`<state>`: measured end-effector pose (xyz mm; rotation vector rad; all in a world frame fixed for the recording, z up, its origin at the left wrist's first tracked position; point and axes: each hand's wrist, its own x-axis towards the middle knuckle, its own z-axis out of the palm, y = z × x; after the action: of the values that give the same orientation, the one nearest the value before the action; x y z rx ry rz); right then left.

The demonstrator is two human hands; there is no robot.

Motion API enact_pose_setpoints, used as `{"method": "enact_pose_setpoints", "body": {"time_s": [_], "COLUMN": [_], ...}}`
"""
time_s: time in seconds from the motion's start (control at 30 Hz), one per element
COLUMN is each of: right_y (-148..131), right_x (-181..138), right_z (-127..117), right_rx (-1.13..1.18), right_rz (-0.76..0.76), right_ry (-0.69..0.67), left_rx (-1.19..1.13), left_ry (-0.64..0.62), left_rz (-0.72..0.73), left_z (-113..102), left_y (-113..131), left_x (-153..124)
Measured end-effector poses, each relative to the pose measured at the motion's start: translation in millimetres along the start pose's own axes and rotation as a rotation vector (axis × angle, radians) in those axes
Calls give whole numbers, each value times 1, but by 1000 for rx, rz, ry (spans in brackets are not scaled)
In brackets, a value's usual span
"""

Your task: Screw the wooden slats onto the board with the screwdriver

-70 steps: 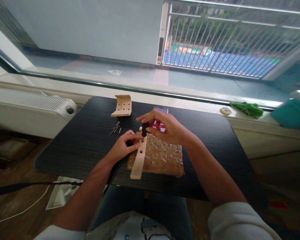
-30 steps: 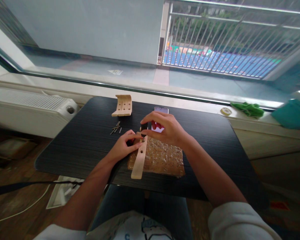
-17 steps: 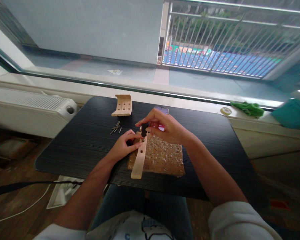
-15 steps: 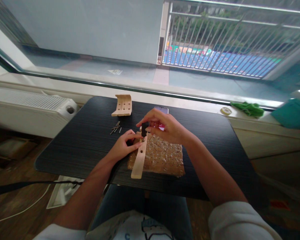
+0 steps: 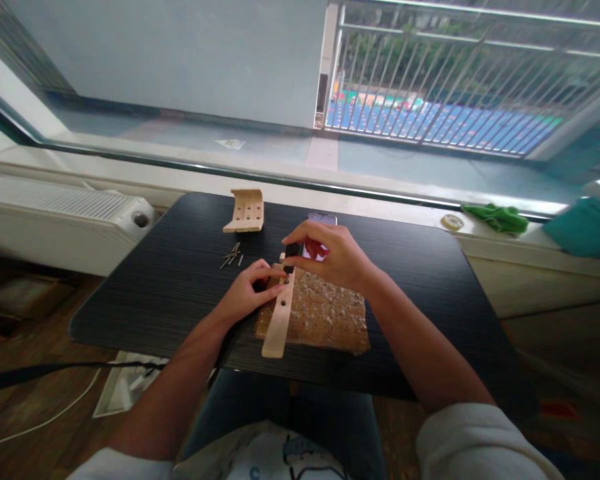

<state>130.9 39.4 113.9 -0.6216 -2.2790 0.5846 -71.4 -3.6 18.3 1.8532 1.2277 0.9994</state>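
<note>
I log one right hand (image 5: 337, 257) pinching a black tool handle (image 5: 293, 249); one left hand (image 5: 243, 291), fingertips on drilled wooden strip (image 5: 277, 328), whether gripping I cannot tell.

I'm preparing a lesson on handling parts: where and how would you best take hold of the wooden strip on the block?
Probably by its near end, coming from the near side, pinching top and bottom: the flat wooden strip seems to jut past the edge of the brown block, and shows no holes there.
</note>
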Motion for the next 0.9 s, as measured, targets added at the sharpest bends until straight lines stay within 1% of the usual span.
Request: {"method": "enact_pose_setpoints", "body": {"time_s": [0.13, 0.3, 0.47, 0.63, 0.73, 0.9], "right_y": [-1, -2, -4, -6, -6, -3], "right_x": [-1, -1, 0, -1, -1, 0], "right_z": [3, 2, -3, -7, -7, -7], "right_rx": [-85, -138, -81, 91, 106, 122], "right_rz": [-46, -62, -32, 4, 43, 11], "right_ry": [45, 28, -67, -138, -153, -136], "left_rx": [3, -2, -10, -22, -23, -19], "left_ry": [-1, -10, -9, -19, -20, -13], "left_rz": [-15, -26, -35, -28, -26, -22], "left_z": [0, 0, 0, 0, 0, 0], "left_y": [-1, -1, 1, 3, 3, 2], "left_x": [-1, -1, 0, 0, 0, 0]}}
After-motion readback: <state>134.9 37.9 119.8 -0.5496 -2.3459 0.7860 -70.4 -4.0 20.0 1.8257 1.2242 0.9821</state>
